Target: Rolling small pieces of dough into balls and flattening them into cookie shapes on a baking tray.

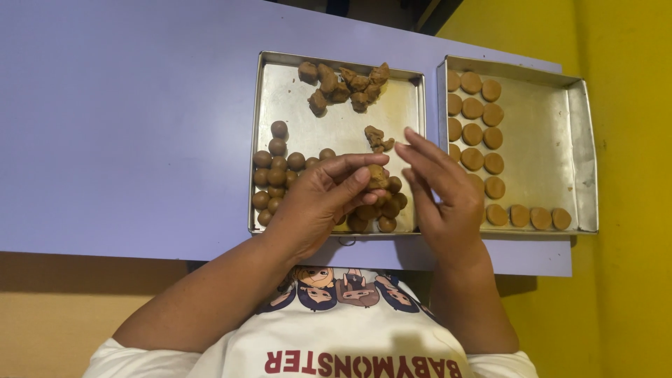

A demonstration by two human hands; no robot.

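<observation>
My left hand [323, 197] pinches a small brown lump of dough [378, 176] between thumb and fingertips, above the near part of the left metal tray [268, 84]. My right hand [442, 190] hovers beside it with fingers spread, holding nothing, close to the lump. Several rolled dough balls [276, 164] lie at the tray's near left and under my hands. Rough dough chunks [344, 85] sit at the tray's far edge, and one small chunk [378, 138] lies mid-tray.
A second metal tray [581, 133] stands to the right, holding several flattened dough discs [473, 108] in rows along its left and near sides. Both trays rest on a pale purple table [126, 140]. A yellow wall [630, 210] lies at the right.
</observation>
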